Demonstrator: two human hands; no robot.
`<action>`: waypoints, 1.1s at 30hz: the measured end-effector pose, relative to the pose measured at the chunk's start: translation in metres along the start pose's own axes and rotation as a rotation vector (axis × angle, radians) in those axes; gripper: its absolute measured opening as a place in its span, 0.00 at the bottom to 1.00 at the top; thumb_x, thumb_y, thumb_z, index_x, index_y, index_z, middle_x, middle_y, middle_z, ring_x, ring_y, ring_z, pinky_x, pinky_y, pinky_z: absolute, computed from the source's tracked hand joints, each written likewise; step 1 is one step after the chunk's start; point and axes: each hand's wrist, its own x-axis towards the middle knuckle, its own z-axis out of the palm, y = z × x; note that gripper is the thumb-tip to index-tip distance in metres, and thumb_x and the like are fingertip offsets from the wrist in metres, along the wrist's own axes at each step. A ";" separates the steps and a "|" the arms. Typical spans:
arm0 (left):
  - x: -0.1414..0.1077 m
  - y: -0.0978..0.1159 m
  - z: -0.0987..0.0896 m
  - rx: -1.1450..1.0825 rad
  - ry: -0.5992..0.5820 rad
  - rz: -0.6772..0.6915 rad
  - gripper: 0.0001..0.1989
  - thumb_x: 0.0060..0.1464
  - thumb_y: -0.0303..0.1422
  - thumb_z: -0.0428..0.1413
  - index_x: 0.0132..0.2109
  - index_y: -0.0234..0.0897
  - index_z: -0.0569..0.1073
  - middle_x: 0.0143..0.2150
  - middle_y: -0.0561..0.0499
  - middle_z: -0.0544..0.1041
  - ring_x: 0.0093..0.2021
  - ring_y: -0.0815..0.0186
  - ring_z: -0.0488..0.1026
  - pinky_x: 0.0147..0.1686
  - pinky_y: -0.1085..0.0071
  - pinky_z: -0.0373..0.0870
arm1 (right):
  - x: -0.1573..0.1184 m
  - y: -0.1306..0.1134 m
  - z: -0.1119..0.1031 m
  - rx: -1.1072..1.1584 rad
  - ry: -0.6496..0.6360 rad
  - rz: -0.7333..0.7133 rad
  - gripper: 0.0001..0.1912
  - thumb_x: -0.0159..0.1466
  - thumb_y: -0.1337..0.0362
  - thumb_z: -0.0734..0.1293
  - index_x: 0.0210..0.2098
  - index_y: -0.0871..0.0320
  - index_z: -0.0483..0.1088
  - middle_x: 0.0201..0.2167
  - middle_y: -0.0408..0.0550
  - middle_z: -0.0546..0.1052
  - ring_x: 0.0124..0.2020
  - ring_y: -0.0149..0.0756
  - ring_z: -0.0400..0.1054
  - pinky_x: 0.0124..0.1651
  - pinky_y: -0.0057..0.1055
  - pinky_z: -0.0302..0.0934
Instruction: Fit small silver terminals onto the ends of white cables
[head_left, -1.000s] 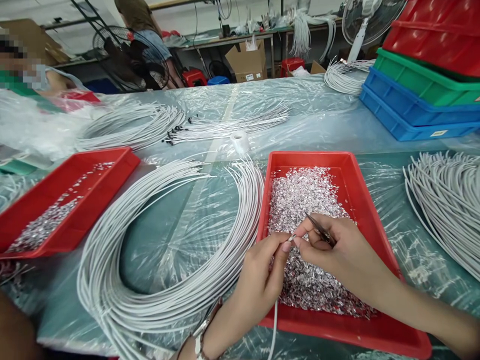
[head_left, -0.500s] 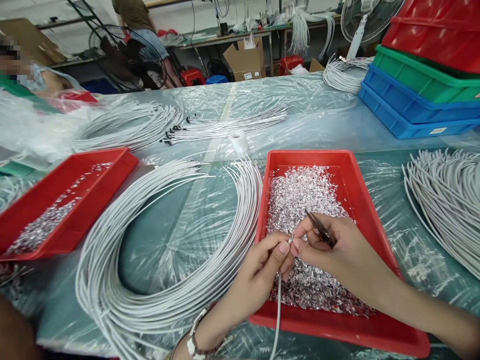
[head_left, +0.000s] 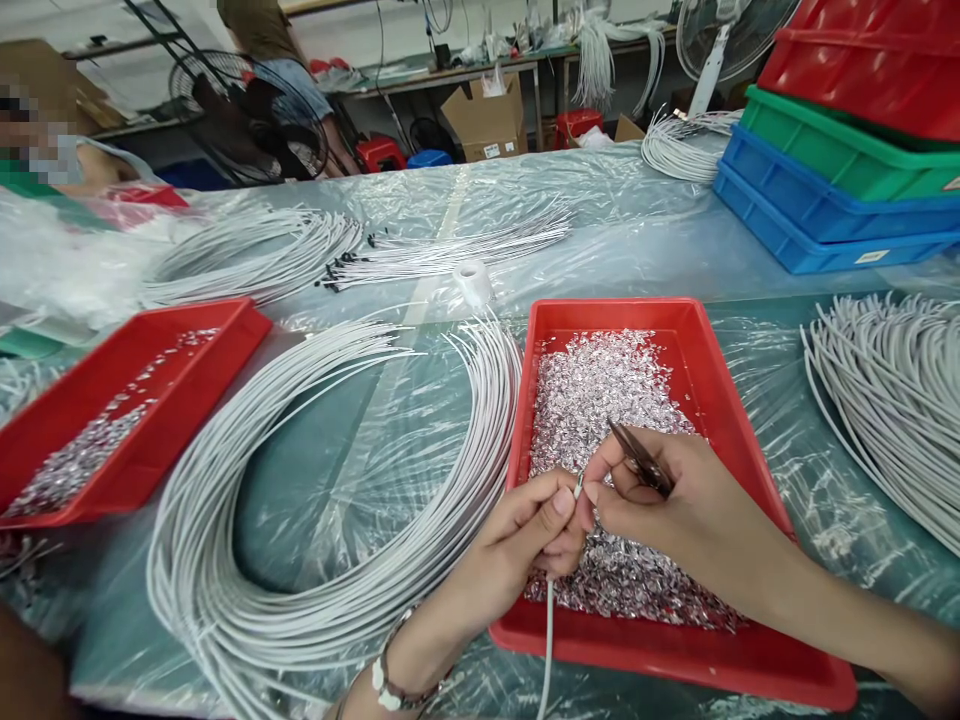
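over the near edge of the worktop, the left hand pinches a thin white cable upright while the right hand, gripping dark metal tweezers, fits a small silver terminal on its tip above the red plastic tray; seating it likely needs a steady push.

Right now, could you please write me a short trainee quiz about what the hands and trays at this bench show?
1. True or false: the left hand pinches a white cable.
2. Which tool does the right hand hold: (a) tweezers, (b) a screwdriver, (c) a brush?
3. What fills the nearer red tray?

Key
1. True; its tip sits at the fingertips.
2. (a), the tweezers.
3. Small shiny metal pieces.
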 end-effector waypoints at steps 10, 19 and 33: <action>-0.002 -0.008 0.007 0.089 0.126 0.176 0.10 0.64 0.35 0.51 0.34 0.38 0.62 0.21 0.59 0.66 0.16 0.79 0.55 0.16 0.82 0.52 | -0.004 0.004 0.005 -0.027 0.020 -0.023 0.07 0.60 0.68 0.65 0.26 0.56 0.64 0.16 0.34 0.50 0.19 0.28 0.43 0.21 0.27 0.41; -0.002 -0.009 0.006 0.086 0.115 0.195 0.10 0.65 0.34 0.51 0.34 0.36 0.64 0.24 0.58 0.73 0.16 0.81 0.63 0.19 0.86 0.62 | -0.005 0.002 0.005 -0.007 0.012 -0.001 0.06 0.59 0.69 0.64 0.26 0.56 0.65 0.15 0.33 0.54 0.19 0.28 0.44 0.21 0.26 0.42; -0.002 -0.009 0.003 0.099 0.126 0.202 0.10 0.64 0.34 0.51 0.34 0.36 0.64 0.24 0.58 0.73 0.17 0.80 0.64 0.19 0.86 0.62 | -0.005 -0.002 -0.001 -0.131 -0.041 -0.057 0.07 0.64 0.66 0.64 0.29 0.56 0.67 0.18 0.34 0.50 0.19 0.27 0.45 0.21 0.27 0.42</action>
